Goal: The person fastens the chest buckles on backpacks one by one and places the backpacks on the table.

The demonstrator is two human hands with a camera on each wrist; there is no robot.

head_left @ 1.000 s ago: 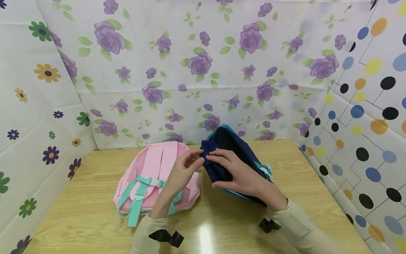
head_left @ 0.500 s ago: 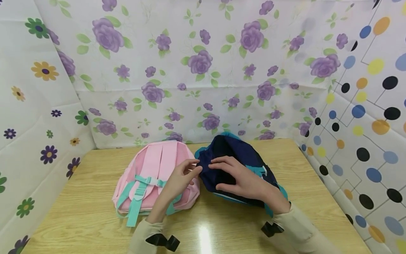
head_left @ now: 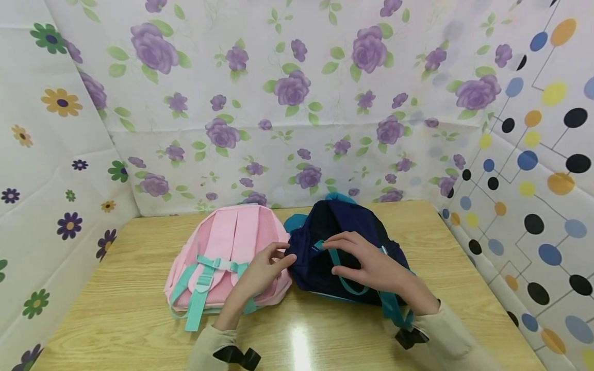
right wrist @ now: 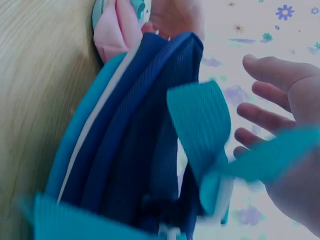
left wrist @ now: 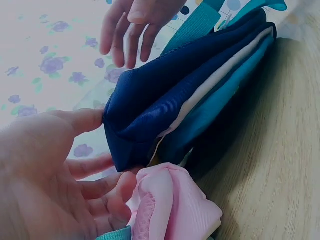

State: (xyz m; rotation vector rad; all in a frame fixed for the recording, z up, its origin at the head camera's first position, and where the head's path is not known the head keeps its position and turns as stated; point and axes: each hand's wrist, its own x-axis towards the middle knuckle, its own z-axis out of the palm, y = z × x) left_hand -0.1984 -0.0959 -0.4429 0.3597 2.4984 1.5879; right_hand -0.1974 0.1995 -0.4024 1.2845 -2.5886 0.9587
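Observation:
A navy blue backpack [head_left: 345,216] with teal straps lies back side up, right of a pink backpack [head_left: 232,232] with mint straps. My left hand [head_left: 262,270] has its thumb and fingers around the navy bag's left end; in the left wrist view the corner sits between thumb [left wrist: 90,121] and fingers. My right hand [head_left: 368,260] is held above the navy bag, fingers spread and apart from it in the right wrist view. A loose teal strap [right wrist: 200,125] stands up near those fingers. The left hand's knuckles are close beside the pink bag; contact there cannot be told.
Both bags rest on a wooden table [head_left: 125,288]. A purple-flowered cloth [head_left: 260,103] hangs behind the table. Patterned cloths stand at both sides, with flowers [head_left: 69,225] on the left and coloured dots [head_left: 538,293] on the right.
The navy backpack has come down from a raised tilt to lie flatter, its teal straps now showing. My right hand has come off it, slightly rightward. The pink bag has stayed put.

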